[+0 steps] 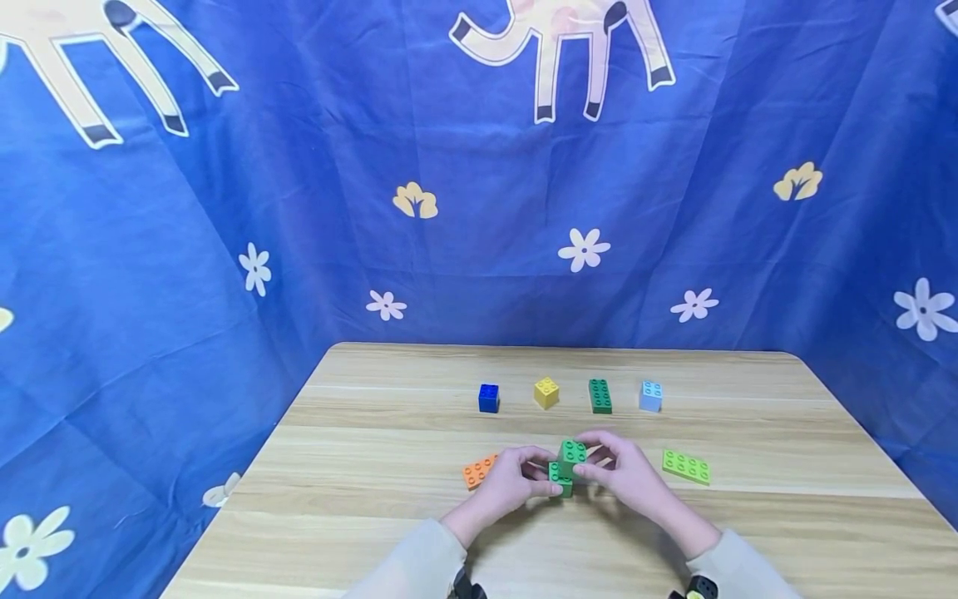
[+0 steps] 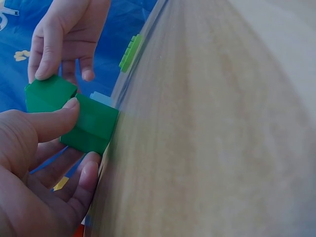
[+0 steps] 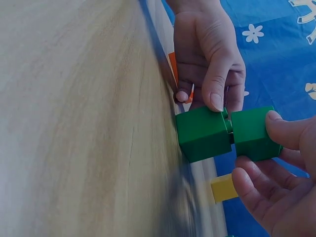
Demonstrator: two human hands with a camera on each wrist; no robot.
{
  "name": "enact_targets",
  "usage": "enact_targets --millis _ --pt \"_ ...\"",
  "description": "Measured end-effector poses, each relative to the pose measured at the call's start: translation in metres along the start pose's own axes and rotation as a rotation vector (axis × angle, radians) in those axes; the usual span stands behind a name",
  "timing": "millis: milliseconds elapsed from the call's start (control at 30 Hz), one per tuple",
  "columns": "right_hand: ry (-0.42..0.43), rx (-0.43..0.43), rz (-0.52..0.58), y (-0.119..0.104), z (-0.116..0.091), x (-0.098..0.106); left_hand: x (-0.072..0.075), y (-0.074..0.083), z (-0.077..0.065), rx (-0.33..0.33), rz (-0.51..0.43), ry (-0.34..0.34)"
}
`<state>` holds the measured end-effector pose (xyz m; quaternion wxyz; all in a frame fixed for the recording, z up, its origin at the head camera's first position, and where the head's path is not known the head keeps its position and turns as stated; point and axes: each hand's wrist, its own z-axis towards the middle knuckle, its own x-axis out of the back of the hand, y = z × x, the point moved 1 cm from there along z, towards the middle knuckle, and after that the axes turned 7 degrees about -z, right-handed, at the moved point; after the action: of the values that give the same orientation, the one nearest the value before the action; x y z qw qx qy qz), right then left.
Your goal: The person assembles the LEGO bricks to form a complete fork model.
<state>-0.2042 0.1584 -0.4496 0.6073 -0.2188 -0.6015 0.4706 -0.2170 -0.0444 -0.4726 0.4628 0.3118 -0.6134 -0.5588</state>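
- Two green bricks meet in front of the person: the lower brick [image 1: 560, 486] and, just past it toward 1 o'clock, the upper brick [image 1: 573, 454], its studded top showing four studs.
- In the right wrist view some of the lower brick's studs show at the seam, with the upper brick against or just beside them; whether the two are pressed together, or the lower one touches the table, I cannot tell.
- At 9 o'clock of the pair, the left hand [image 1: 512, 481] pinches the lower brick, thumb on one face, fingers on the other side.
- At 3 o'clock, the right hand [image 1: 624, 472] pinches the upper brick between thumb and fingers.
- Just beyond the left hand, at 9 o'clock, lies an orange plate [image 1: 477, 472], partly hidden by it.
- Past the right hand, at 3 o'clock, lies a lime plate [image 1: 686, 467].
- Farther off runs a spaced row: a dark blue brick [image 1: 489, 399] toward 10 o'clock, a yellow brick [image 1: 546, 393] between 11 and 12, a long dark green brick [image 1: 600, 398] at 1, a light blue brick [image 1: 650, 397] near 2.
- All these lie on a wood-grain table [image 1: 359, 474].
- At 12 o'clock, behind the table, hangs a blue cloth [image 1: 486, 241] printed with flowers and animals.
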Motion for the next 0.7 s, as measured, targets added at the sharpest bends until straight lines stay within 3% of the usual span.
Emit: enact_targets --millis 367,700 --pt "-0.049 0.018 0.086 -0.0051 -0.0015 -0.0051 -0.0006 -0.0018 -0.0008 0.009 0.011 0.009" --pt "-0.020 0.053 0.021 -0.0024 0.0008 -0.0082 -0.0008 -0.0024 -0.0005 0.000 0.013 0.009"
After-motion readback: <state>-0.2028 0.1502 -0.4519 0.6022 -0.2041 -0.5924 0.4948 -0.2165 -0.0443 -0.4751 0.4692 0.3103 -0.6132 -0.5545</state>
